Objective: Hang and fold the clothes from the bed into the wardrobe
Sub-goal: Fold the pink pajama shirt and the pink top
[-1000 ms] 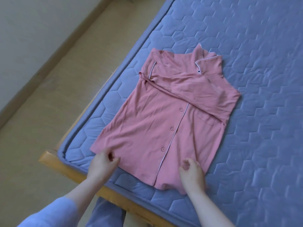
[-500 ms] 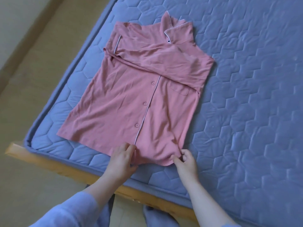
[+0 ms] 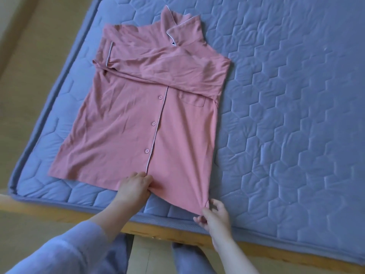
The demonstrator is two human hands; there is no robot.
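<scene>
Your pink shirt [image 3: 122, 123] lies flat, front up, on the blue quilted mattress [image 3: 286, 115], collar [image 3: 183, 30] at the far end and hem nearest you. Both of your hands are at that hem. Your left hand [image 3: 136, 186] sits at the bottom of the button placket, fingers curled into the cloth and bunching it. Your right hand [image 3: 216, 216] is at the lower right corner, pinching the fabric between thumb and forefinger, with the other fingers loosely spread. That corner is drawn toward you and stretched into taut creases, reaching close to the mattress edge. The hem's left part lies flat on the mattress, away from either hand.

There is one shirt. You can count three buttons [image 3: 153, 123] down the front beside the white piping, and one chest pocket [image 3: 192, 99]. A sleeve is folded across the chest as a band, with one piped cuff [image 3: 109, 54] showing at the left.

That band covers the top of the placket and the pocket's upper edge, so any further buttons are hidden. Your left fingertips are buried in the fabric. Below the mattress runs the wooden bed frame [image 3: 49, 211], with tan floor [image 3: 29, 76] to the left. Your left sleeve [image 3: 75, 250] is cut off by the bottom edge.
</scene>
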